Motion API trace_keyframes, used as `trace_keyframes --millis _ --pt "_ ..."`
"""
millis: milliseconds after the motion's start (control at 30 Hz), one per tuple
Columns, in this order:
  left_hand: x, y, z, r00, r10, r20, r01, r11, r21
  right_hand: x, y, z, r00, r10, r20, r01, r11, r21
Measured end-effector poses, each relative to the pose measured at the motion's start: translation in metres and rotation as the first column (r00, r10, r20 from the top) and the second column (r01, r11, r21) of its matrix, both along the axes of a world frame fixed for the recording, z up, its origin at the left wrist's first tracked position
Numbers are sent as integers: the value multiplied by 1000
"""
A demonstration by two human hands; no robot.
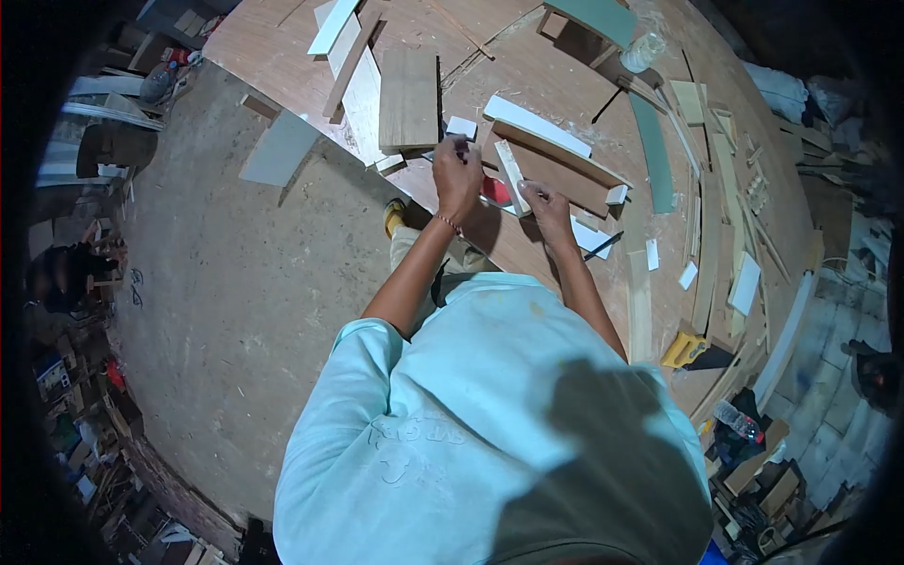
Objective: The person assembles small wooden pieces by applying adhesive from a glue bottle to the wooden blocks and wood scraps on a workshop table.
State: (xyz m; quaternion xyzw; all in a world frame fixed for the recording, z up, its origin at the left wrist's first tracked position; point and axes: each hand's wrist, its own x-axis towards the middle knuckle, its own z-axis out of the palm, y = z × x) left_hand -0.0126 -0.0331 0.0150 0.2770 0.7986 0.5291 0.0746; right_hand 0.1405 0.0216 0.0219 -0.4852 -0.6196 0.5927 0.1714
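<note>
I stand at a large plywood worktable (pixel 565 56) in a light blue shirt. My left hand (pixel 459 174) is closed in a fist around a small thin object, too small to name, at the table's near edge. My right hand (pixel 545 201) presses its fingers on a narrow white strip (pixel 513 177) that lies against a brown wooden piece (pixel 557 171). Something red (pixel 496 191) shows between my two hands. A small white block (pixel 461 126) sits just beyond my left hand.
A thick board (pixel 408 99), a long white strip (pixel 537 125), a green strip (pixel 653 155), a plastic bottle (pixel 643 52) and several offcuts lie on the table. A yellow tool (pixel 685 350) sits at its right edge. The dusty floor (pixel 235 282) is on the left.
</note>
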Motion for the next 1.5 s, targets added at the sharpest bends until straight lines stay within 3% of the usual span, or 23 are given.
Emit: trace_keyframes --millis 67,167,267,333,367,433,500,567,667,733,800,833,867,967,1067,1167,1267,1500 --pt "13 -4 -7 925 -125 359 118 992 42 3 4 -11 997 -28 -68 27 1000 -10" --pt "21 -5 -2 928 -160 337 148 987 63 1 6 -5 997 -57 -46 52 992 -118" --pt "15 -3 0 920 -214 328 204 977 65 0 8 -6 996 -49 -79 39 992 -119" --pt "9 -3 -10 949 -309 -64 304 949 -84 -2 7 -1 997 -50 -67 41 990 -132" --pt "7 -5 -15 948 -310 -64 305 949 -84 -4 6 0 997 -55 -56 46 988 -144" --pt "5 -11 -8 880 -451 -150 402 875 -270 -6 4 1 997 -38 -74 28 990 -140" --pt "4 -14 -9 869 -443 -222 381 884 -272 -7 1 -3 996 -26 -91 13 990 -138" --pt "0 -16 -9 844 -443 -301 377 891 -254 -10 -4 -15 975 -47 -215 -8 969 -248" --pt "-8 -16 -14 829 -474 -298 402 874 -273 -14 -7 -26 979 5 -206 -40 985 -169" --pt "-11 -18 -11 828 -520 -210 448 838 -310 -18 -9 -17 972 3 -236 -55 975 -215" --pt "-9 -18 -12 946 -319 58 321 946 -42 -24 -11 -13 988 3 -154 -30 985 -171" --pt "-10 -21 -10 923 -316 219 323 947 8 -28 -13 -5 969 28 -247 -73 982 -176" --pt "-11 -21 -8 919 -329 219 336 942 6 -31 -15 -9 969 14 -248 -59 982 -177" --pt "-14 -21 -3 834 -352 424 336 935 115 -46 -23 -10 989 -69 -130 54 993 -109" --pt "-15 -17 4 782 -327 531 329 940 94 -54 -25 7 999 -43 -21 43 999 -14" --pt "-21 -11 4 744 -366 559 328 929 172 -62 -28 8 993 -105 -48 106 994 4" --pt "-26 -5 3 735 -347 583 343 931 122 -66 -27 -8 992 -125 13 124 990 72" --pt "-28 -4 8 690 -328 645 367 927 78 -66 -26 -10 992 -92 82 89 995 49"
